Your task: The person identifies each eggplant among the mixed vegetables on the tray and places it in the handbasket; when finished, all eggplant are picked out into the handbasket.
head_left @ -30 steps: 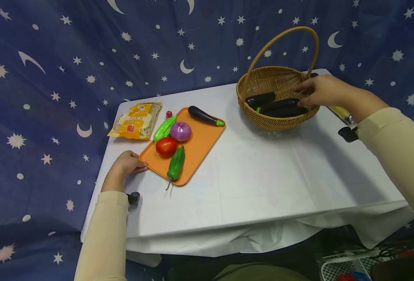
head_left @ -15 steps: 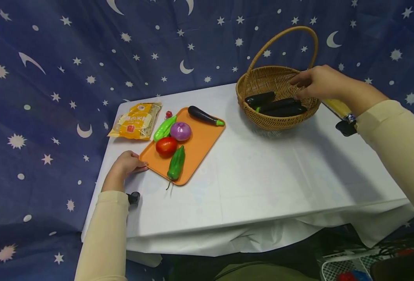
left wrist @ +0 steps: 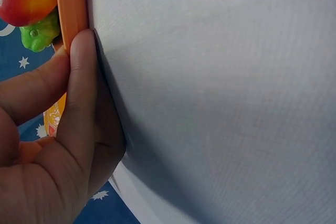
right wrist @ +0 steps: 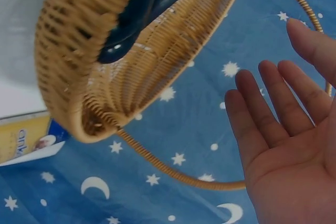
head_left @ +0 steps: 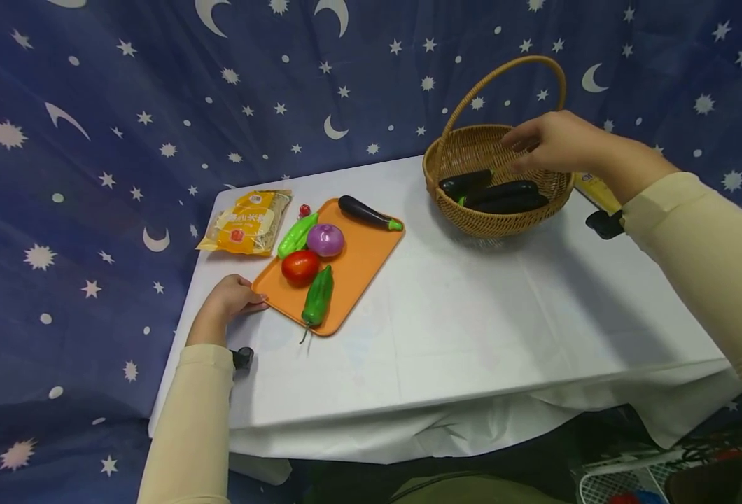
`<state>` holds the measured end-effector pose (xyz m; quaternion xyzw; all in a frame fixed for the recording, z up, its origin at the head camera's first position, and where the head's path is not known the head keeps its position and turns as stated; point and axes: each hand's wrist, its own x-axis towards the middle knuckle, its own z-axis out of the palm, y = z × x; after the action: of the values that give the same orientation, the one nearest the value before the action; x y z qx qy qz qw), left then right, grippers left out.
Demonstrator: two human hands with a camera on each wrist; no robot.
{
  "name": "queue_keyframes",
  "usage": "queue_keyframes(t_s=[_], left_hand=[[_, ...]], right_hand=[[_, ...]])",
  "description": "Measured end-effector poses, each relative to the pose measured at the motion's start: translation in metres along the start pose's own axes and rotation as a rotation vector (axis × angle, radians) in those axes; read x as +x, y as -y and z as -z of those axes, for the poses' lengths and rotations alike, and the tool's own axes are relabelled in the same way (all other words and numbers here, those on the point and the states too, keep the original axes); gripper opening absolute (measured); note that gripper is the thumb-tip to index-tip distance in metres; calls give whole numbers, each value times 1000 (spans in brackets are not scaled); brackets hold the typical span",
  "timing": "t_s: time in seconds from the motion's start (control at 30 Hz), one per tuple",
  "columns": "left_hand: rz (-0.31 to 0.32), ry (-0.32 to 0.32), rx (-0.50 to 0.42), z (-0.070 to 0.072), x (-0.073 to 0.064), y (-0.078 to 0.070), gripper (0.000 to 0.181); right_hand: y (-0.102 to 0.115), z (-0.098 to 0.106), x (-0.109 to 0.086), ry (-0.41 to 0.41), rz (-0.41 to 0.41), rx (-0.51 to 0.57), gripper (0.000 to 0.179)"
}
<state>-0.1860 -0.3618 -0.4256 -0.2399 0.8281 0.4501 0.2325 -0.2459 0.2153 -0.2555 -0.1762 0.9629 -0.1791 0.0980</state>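
Observation:
At the left of the head view, my left hand point(head_left: 229, 297) pinches the near-left corner of an orange tray point(head_left: 361, 262); in the left wrist view its thumb and fingers clasp the rim point(left wrist: 72, 3). The tray bears an eggplant point(head_left: 366, 212), a purple onion point(head_left: 325, 240), a tomato point(head_left: 299, 267), a light green pepper point(head_left: 297, 235) and a dark green pepper point(head_left: 318, 297). Over the right side of a wicker basket point(head_left: 487, 222), my right hand point(head_left: 556, 143) is held up, holding nothing. Its palm and spread fingers point(right wrist: 257, 114) show in the right wrist view. Several dark eggplants point(head_left: 503, 191) lie inside the basket.
A yellow bag of dried food point(head_left: 248, 222) lies behind the tray's left side, with a small red item point(head_left: 304, 209) beside it. The basket's tall handle point(head_left: 472, 91) arches over it. A yellow and blue box point(right wrist: 26, 139) stands beside the basket. A starry blue curtain point(head_left: 358, 84) backs the table.
My right hand has shifted left and slightly up, away from the eggplants in the basket. The left hand keeps its hold on the tray. The head view has tilted slightly.

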Motion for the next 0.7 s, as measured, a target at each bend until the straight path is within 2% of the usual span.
queue_keyframes(t_s=[0.33,0.7], left_hand=[[14,-18,-12,0,2,3,51],[-14,-7,-46,1,-4,1,48]], right_hand=[[31,-2,13,6,51,10,61],[62,-13,27,24,89,17,58]])
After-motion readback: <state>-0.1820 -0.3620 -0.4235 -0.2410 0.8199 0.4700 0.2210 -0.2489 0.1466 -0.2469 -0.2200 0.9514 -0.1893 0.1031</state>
